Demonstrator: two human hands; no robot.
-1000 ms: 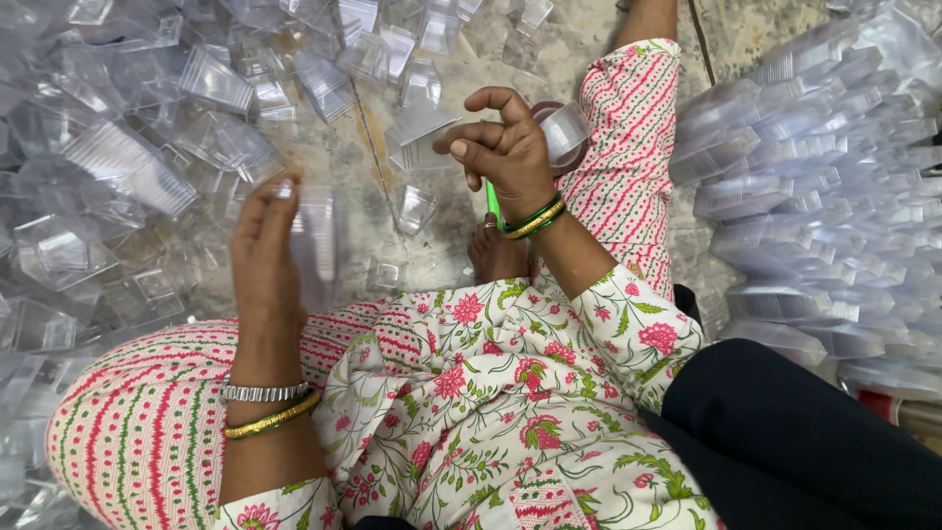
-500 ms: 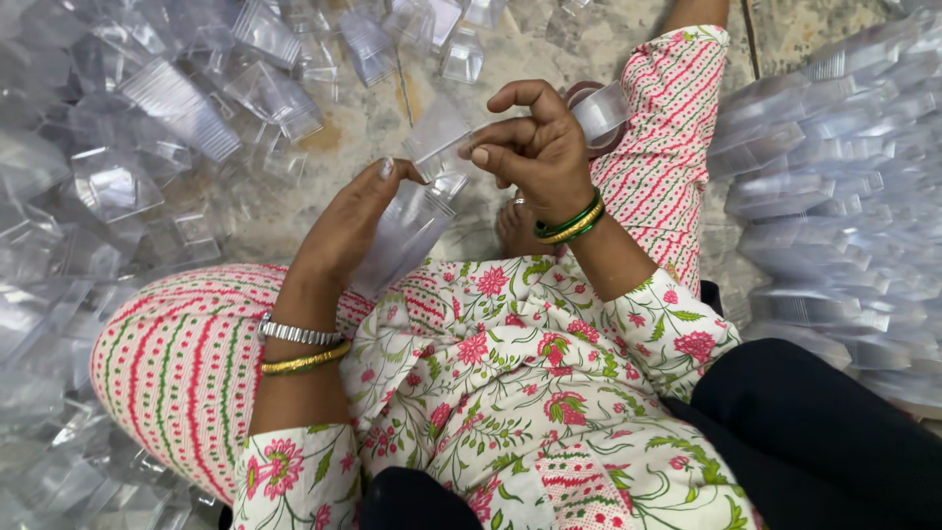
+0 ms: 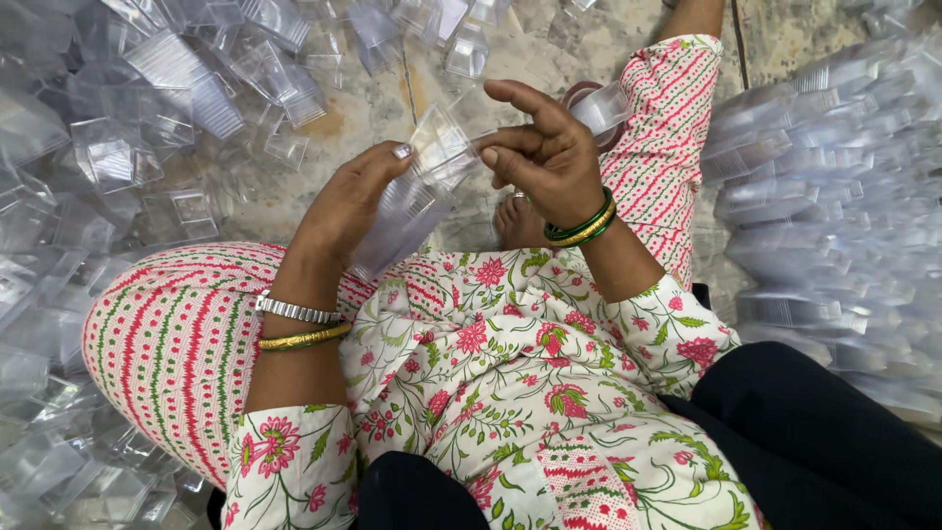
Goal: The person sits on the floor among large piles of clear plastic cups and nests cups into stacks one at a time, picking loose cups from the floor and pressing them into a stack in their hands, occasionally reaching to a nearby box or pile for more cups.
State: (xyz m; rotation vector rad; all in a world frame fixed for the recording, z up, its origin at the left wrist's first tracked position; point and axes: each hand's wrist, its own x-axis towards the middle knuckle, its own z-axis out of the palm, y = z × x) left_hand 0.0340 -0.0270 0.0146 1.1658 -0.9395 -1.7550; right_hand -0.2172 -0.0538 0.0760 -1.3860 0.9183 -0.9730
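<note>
My left hand (image 3: 345, 208) grips a nested stack of clear plastic containers (image 3: 397, 221) that slants down toward my knee. My right hand (image 3: 542, 152) pinches a single clear plastic container (image 3: 442, 142) at the top end of that stack, thumb and fingers closed on its rim. Both hands meet above my lap, over the stone floor. I sit cross-legged in a floral top and pink striped trousers, with bangles on both wrists.
Loose clear plastic containers (image 3: 147, 108) lie heaped on the floor to the left and ahead. Long nested rows of the same containers (image 3: 834, 196) are piled on the right. Another clear container (image 3: 601, 106) rests by my right knee. A bare foot (image 3: 517, 218) shows under my hands.
My left hand has come in from the left with the stack and met my right hand. The right hand now sets a single container against the stack's top end.
</note>
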